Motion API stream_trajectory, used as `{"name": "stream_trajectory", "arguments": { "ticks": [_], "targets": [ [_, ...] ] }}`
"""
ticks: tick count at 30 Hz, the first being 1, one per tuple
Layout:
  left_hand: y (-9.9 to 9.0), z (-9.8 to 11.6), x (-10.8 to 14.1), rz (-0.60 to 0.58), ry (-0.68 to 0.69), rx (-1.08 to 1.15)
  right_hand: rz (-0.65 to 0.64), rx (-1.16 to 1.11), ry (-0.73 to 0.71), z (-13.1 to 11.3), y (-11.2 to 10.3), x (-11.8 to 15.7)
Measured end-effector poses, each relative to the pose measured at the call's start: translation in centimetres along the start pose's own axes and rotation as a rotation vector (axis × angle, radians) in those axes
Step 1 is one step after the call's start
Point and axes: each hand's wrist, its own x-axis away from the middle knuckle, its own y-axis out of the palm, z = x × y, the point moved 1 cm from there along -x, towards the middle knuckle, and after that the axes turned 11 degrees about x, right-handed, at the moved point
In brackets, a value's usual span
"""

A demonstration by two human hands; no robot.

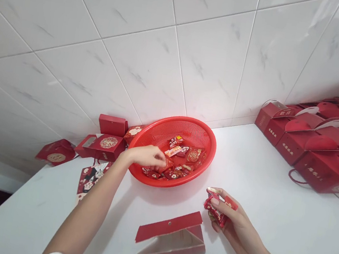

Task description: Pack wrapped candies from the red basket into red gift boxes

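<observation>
A red plastic basket (pixel 212 150) stands against the tiled wall with several wrapped candies (pixel 195 155) in its bottom. My left hand (pixel 151 158) reaches over its near left rim, fingers pinched on a red candy packet (pixel 168 164) among the others. To the right of the basket, my right hand (pixel 226 214) is closed around several red-wrapped candies (pixel 215 208), held above the table. Between my arms lies a red gift box (pixel 172 237), its flap raised and its pale inside showing toward me.
Several filled-out red gift boxes (pixel 310 143) stand in rows at the right by the wall. More red boxes (pixel 108 141) sit left of the basket. A patterned red packet (pixel 89 178) lies beside my left forearm. The white table (pixel 35 213) ends at the left.
</observation>
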Motion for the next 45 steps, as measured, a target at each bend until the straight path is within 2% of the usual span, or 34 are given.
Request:
{"name": "stream_trajectory", "arguments": {
  "ticks": [1,3,10,15,19,23,30,36,41,45],
  "targets": [
    [0.2,0.1,0.5,-0.067,-0.038,-0.033,0.0,0.002,0.001,0.0,0.0,0.0],
    [0.6,0.2,1.0,-0.104,-0.07,-0.093,-0.002,0.006,0.004,0.1,-0.1,-0.1],
    [2.3,-0.1,-0.8,-0.057,-0.159,-0.245,0.005,0.032,-0.002,0.2,-0.1,-0.2],
    [2.9,-0.6,-2.5,0.041,-0.182,-0.306,0.033,0.029,-0.01,0.0,0.1,-0.2],
    [2.8,-0.6,-2.6,0.096,-0.149,-0.272,0.043,0.026,-0.037,0.0,0.2,-0.1],
    [2.1,-0.6,-1.9,0.048,-0.143,-0.229,0.051,0.039,-0.052,0.0,0.2,-0.1],
    [0.1,-3.2,-1.8,0.054,-0.084,-0.135,0.056,0.039,-0.056,-0.1,0.1,-0.2],
    [0.6,-3.6,-2.3,0.09,-0.07,-0.114,0.046,0.031,-0.052,0.0,0.0,-0.2],
    [0.8,-3.1,-2.3,0.196,0.05,-0.062,0.065,0.034,-0.044,-0.2,0.1,-0.2],
    [0.7,-2.9,-2.5,0.224,0.142,-0.019,0.077,0.061,-0.058,-0.2,0.1,-0.1]
  ]
}}
